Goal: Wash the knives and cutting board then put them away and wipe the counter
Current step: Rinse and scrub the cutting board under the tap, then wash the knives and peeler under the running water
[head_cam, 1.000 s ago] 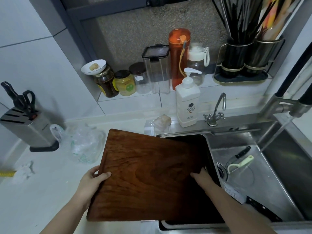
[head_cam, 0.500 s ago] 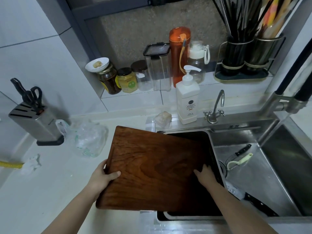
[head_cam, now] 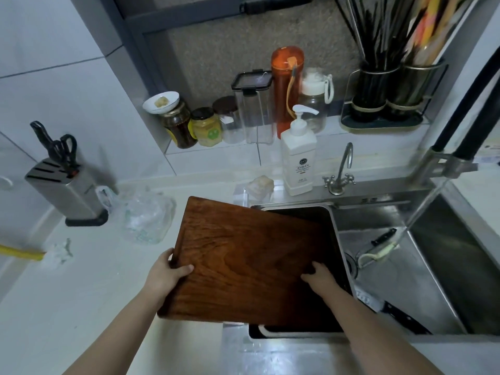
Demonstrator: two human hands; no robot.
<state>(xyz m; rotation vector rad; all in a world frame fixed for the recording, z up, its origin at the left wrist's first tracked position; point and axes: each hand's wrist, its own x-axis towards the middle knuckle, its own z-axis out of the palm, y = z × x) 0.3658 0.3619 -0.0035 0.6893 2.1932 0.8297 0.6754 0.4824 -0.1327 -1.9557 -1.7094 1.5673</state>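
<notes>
knife block (head_cam: 65, 188) far left, soap bottle (head_cam: 297, 155) behind cutting board (head_cam: 243, 261)

Little print in this kitchen scene can be read. The white pump bottle (head_cam: 298, 155), standing at the far edge of the sink just left of the small tap, carries a round dark emblem with a line of small characters and a red mark beneath it (all too small to make out). The yellow jar (head_cam: 206, 127) on the far ledge shows a green round sticker, its wording unreadable. The broad knife (head_cam: 389, 309) lying in the near part of the sink bears dark markings on its blade, also illegible. No numbers or brand names can be made out anywhere.
</notes>
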